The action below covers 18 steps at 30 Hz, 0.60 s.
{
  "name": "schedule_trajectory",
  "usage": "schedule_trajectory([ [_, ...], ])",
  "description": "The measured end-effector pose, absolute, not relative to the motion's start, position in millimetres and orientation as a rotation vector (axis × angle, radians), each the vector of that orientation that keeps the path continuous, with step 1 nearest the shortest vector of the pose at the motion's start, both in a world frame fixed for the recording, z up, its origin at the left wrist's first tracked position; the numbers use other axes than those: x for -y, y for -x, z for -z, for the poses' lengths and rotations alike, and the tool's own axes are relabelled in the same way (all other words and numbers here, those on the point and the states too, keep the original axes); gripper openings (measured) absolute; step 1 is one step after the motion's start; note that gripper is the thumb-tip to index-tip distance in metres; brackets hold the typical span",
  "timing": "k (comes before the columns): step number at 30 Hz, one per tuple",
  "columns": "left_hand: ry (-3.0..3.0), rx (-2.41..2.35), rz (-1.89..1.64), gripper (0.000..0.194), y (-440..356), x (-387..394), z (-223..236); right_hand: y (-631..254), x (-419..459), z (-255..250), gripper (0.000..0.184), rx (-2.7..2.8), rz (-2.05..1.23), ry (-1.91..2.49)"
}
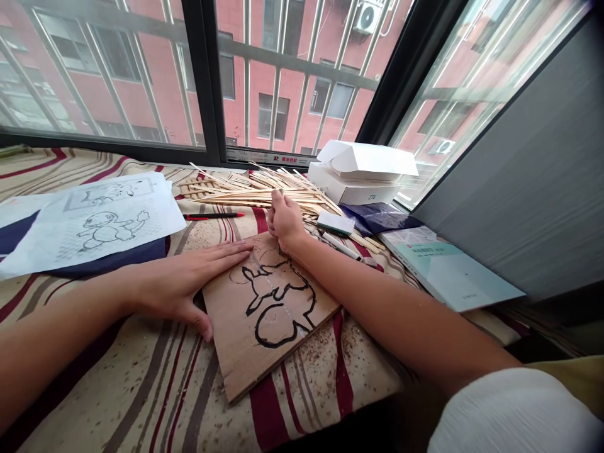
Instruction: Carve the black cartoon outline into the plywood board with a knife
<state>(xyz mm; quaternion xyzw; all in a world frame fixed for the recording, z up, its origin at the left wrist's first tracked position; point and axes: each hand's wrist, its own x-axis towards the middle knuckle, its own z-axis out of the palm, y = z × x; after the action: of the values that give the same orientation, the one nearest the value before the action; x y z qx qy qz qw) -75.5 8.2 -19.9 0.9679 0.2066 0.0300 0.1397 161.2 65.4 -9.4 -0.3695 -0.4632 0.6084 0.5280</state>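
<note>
A plywood board [268, 314] lies tilted on the striped cloth, with a cartoon figure outlined thickly in black on it. My left hand [189, 283] rests flat with its fingertips reaching the board's upper left edge. My right hand [285, 220] sits curled at the board's far corner, its fingers bunched together. Whether they pinch something small is hidden. Just beyond that hand lies a heap of thin wooden sticks [264, 196], and a white marker pen [342, 246] lies to its right.
A printed cartoon sheet [94, 220] and a red-and-black pen [214, 216] lie to the left. White boxes [358, 173], a blue bag [377, 217], a small sponge block [336, 222] and a book [448, 267] lie right. Barred windows stand behind.
</note>
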Motion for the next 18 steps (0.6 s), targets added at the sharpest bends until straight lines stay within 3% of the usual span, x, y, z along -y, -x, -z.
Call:
schedule_trajectory([
  [8, -2.791, -0.591, -0.102, 0.139, 72.1, -6.7, 17.0, -170.5, -55.3, 3.0, 0.051, 1.125, -1.804, 0.627],
  [14, -2.788, -0.594, -0.083, 0.132, 71.9, -4.1, 12.5, -176.2, -55.5, -11.2, 0.048, 1.083, -1.521, 0.707],
  [18, -2.773, -0.613, -0.073, 0.132, 72.8, -4.5, 12.2, -172.4, -53.5, -14.9, 0.045, 1.222, -1.497, 0.772],
])
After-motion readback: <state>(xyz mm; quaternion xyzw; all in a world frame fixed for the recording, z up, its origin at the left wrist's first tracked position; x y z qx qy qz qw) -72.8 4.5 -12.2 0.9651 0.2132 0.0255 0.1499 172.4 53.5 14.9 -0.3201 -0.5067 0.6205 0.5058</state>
